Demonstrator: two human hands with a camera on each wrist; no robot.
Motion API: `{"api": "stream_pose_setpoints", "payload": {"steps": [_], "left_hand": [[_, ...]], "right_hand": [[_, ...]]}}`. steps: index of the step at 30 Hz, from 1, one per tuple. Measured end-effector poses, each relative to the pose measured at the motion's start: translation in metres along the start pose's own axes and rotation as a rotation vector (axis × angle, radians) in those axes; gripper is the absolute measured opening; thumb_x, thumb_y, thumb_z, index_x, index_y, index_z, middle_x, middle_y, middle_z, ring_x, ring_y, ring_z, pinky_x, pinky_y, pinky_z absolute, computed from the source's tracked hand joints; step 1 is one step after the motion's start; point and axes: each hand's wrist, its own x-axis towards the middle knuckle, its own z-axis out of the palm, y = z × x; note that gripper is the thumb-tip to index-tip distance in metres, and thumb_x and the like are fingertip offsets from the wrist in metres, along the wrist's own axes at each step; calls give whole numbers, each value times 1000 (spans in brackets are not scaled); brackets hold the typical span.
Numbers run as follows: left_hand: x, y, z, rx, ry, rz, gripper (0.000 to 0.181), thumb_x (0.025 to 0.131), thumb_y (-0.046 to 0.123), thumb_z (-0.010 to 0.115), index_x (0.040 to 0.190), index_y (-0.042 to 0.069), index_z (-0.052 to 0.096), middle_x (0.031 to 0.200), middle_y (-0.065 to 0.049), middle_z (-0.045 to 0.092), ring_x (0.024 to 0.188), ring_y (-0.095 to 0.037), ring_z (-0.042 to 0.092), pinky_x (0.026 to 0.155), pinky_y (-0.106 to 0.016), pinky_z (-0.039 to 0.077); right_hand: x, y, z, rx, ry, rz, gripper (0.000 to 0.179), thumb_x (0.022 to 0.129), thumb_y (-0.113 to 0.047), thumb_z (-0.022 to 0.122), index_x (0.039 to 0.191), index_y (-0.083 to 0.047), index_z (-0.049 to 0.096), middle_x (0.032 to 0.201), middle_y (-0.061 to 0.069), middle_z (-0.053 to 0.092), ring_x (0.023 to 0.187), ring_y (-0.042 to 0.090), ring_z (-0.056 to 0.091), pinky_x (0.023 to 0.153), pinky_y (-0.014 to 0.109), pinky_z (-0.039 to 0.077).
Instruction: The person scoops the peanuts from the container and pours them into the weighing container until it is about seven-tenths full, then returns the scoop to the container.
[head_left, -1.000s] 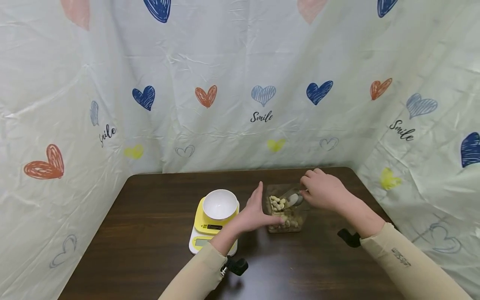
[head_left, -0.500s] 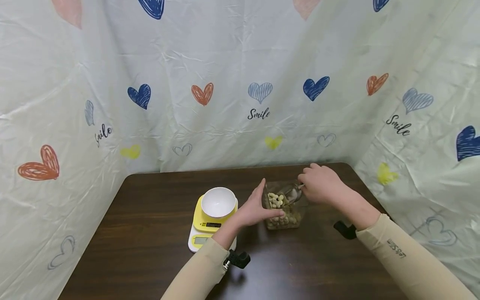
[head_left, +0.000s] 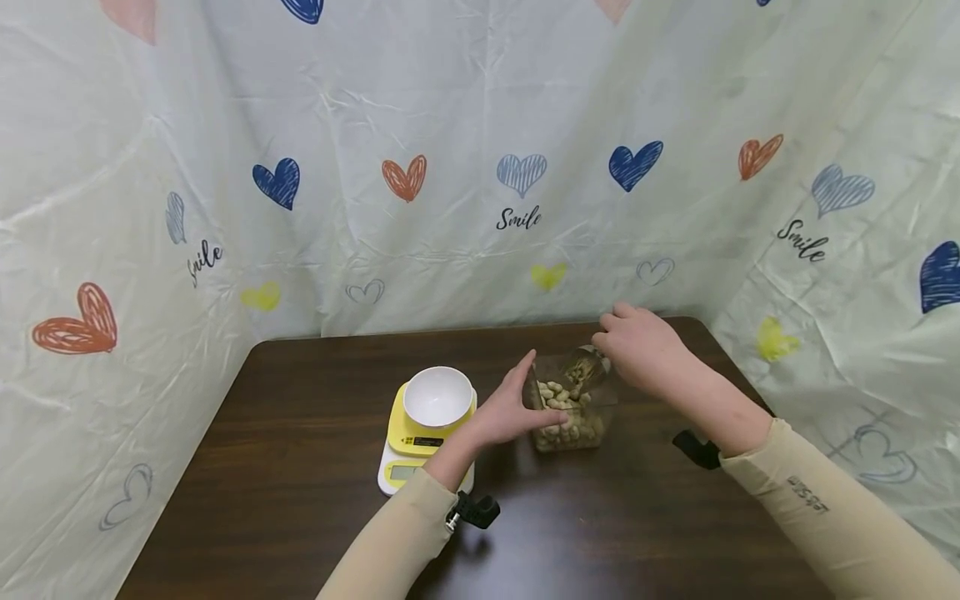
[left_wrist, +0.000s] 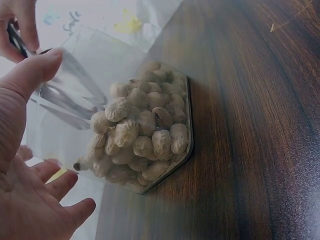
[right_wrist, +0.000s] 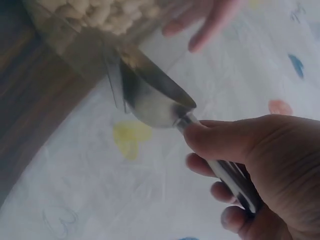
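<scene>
My right hand [head_left: 639, 346] grips the handle of a metal scoop [right_wrist: 155, 107], its fingers curled round it. The scoop's bowl dips into the open top of a clear plastic container [left_wrist: 65, 132], and in the head view it faces the peanuts. Unshelled peanuts [left_wrist: 137, 132] fill the lower part of the container. Around the container's near left corner lies my left hand [head_left: 504, 415], thumb over the front side and other fingers along the left side. Those fingers look straight and spread in the left wrist view; whether they all touch the wall cannot be told.
Left of the container, a white bowl [head_left: 438, 397] sits on a yellow and white kitchen scale [head_left: 405, 446]. Everything stands on a dark wooden table [head_left: 300, 433]. A white curtain [head_left: 450, 250] printed with hearts hangs behind the table and at both sides.
The scoop has tilted more upright, its bowl turning toward the peanuts, while my right hand rose slightly. My left hand stays at the container. The head view has shifted slightly.
</scene>
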Motion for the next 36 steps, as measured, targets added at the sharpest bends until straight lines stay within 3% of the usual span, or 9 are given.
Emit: {"api": "stream_pose_setpoints", "payload": {"steps": [7,14,19,25,36], "left_hand": [[2,-2,0,6,7,26,112,82,55,82,165,32,10,165,-4,27,148,-19,32,111,-47,38],[2,-2,-1,-1,9,33,111,82,53,83,165,30,12,163,-5,31,144,-18,36,109,-46,40],[4,-3,-1,1,14,35,112,81,55,83,165,31,12,161,-6,33,140,-17,39,108,-45,41],[7,-5,-1,2,20,28,115,79,56,84,165,31,12,163,-3,32,140,-15,39,108,-44,41],[6,-4,0,-9,17,7,113,80,56,83,165,34,12,162,-2,32,144,-19,38,109,-46,40]], "right_hand": [[7,-15,13,-129,-3,-89,13,78,-5,87,77,-12,75,82,7,58,77,26,44,64,35,42],[11,-14,21,-84,-62,-88,14,80,-4,86,77,-11,75,79,6,57,76,25,43,64,36,42],[11,-6,25,63,-102,-102,12,88,1,77,81,-10,77,76,3,59,72,21,41,69,35,37],[6,10,37,326,-169,-24,9,91,-5,74,94,-9,81,87,1,66,75,18,46,73,36,39],[7,31,44,478,-209,32,12,91,-5,74,97,-14,80,92,-2,66,83,19,48,76,40,41]]}}
